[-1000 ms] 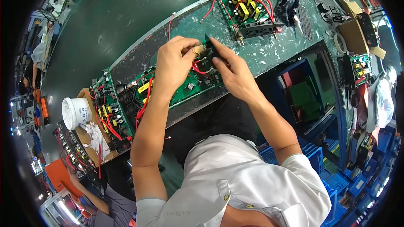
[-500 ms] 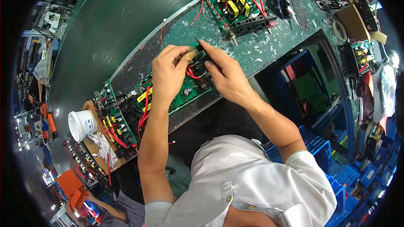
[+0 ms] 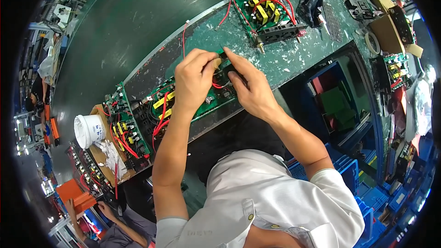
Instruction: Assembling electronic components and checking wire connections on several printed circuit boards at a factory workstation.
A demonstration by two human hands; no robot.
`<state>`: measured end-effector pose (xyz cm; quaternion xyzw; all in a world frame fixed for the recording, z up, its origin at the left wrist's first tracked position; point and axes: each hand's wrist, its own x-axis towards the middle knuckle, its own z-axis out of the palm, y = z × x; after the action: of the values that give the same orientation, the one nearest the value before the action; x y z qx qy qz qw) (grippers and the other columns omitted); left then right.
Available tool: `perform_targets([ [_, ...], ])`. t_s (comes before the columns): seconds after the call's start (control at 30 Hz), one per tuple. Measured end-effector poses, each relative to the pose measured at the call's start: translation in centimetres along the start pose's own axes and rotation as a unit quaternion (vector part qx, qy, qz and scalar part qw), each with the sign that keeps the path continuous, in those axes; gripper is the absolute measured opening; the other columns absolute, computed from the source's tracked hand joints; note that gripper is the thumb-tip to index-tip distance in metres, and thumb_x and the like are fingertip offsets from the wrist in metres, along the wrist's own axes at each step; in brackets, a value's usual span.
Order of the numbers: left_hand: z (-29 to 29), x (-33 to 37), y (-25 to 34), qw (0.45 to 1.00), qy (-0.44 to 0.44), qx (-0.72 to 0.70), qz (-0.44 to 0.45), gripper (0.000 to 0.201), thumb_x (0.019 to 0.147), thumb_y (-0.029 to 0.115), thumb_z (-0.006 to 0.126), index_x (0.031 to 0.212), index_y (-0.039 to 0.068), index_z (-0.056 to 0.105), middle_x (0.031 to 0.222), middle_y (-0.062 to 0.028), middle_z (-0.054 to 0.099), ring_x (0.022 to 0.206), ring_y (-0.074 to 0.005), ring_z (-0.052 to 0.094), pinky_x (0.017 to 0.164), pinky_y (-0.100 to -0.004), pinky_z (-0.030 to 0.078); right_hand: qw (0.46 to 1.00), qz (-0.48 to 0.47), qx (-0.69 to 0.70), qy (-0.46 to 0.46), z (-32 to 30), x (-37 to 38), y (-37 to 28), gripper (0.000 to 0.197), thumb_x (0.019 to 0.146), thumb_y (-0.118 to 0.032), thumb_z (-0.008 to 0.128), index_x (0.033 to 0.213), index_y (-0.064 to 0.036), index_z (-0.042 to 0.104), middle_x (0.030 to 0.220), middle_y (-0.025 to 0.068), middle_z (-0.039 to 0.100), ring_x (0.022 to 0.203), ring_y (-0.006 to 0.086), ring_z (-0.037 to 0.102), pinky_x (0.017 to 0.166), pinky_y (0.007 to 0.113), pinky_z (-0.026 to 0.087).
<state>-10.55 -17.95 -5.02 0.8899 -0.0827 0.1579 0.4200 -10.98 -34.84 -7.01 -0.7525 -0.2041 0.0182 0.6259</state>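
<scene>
My left hand (image 3: 195, 80) is bent over the far end of a green circuit board (image 3: 210, 104) with yellow-wrapped parts and red wires. Its thumb and fingers pinch together at a small tan piece (image 3: 216, 64), whose kind I cannot make out. Just beside it, my right hand (image 3: 253, 87) has its forefinger and thumb curved around a small dark part (image 3: 226, 68) at the board's end. What this part is, and whether it is fixed to the board, stays hidden by the fingers.
Farther back stands another board (image 3: 264, 11) with a black fan bracket (image 3: 281, 33). To the left are a further board (image 3: 124, 126), a white tub (image 3: 89, 131) and a cardboard box (image 3: 103, 156). A co-worker's hands (image 3: 105, 210) are near an orange bin (image 3: 76, 196) at lower left.
The view has shifted a little, so bench things sit slightly farther right and lower. My hands stay together at the board's end. The co-worker's orange bin has turned and shifted left.
</scene>
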Motion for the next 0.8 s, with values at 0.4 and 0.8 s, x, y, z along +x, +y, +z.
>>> perform_targets([
  [0.4,-10.5,-2.6,1.1,0.995,0.046,0.068,-0.062,0.051,0.082,0.015,0.076,0.129,0.005,0.058,0.123,-0.018,0.06,0.108,-0.0326,0.063,0.093,-0.0394,0.051,0.993,0.093,0.011,-0.07,-2.3,1.5,0.5,0.05,0.097,-0.003,0.055,0.146,-0.0018,0.044,0.142,0.0188,0.054,0.13,0.0228,0.051,0.106,0.033,0.04],
  [0.8,-10.2,-22.7,1.6,0.931,0.147,0.15,-0.298,0.077,0.081,0.006,0.076,0.148,0.003,0.036,0.109,-0.0139,0.056,0.089,-0.0267,0.058,0.078,-0.0377,0.05,0.898,-0.237,-0.282,-0.24,3.3,9.0,-3.4,0.04,0.088,0.002,0.058,0.127,-0.0052,0.061,0.126,0.019,0.059,0.111,0.0395,0.059,0.093,0.043,0.05],
])
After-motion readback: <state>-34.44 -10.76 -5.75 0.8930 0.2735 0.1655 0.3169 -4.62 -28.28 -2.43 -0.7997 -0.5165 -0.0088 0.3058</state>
